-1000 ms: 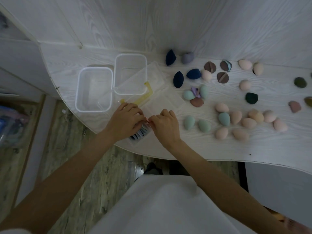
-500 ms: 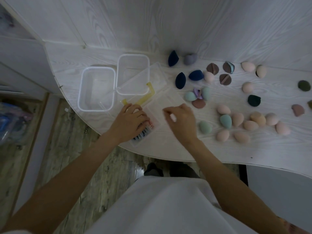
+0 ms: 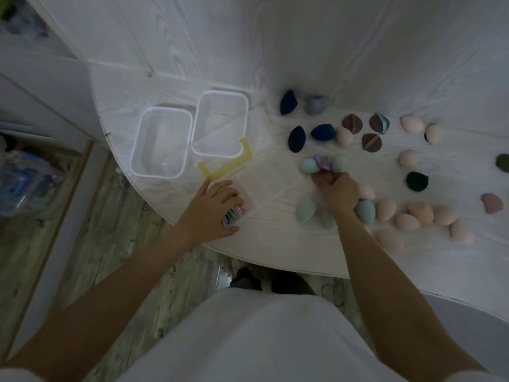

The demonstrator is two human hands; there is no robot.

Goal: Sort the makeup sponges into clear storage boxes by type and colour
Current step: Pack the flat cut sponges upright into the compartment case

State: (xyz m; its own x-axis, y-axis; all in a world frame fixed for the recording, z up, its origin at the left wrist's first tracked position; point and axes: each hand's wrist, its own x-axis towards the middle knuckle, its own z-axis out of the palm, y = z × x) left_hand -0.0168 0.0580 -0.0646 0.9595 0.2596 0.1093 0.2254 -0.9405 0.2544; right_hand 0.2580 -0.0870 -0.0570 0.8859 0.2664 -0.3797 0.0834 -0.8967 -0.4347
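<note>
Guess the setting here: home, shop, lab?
Probably a home room. A curved white wood-grain desk set into a matching panelled corner, wood-look plank floor, and a white cabinet beside it.

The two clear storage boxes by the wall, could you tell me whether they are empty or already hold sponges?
Empty: through both clear boxes only their bare bottoms show; the sponges still lie on the table.

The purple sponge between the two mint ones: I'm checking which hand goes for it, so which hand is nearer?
Right. The right hand sits just below the purple sponge, fingers reaching up to that cluster. The left hand rests on a small packet, far to its left.
</note>
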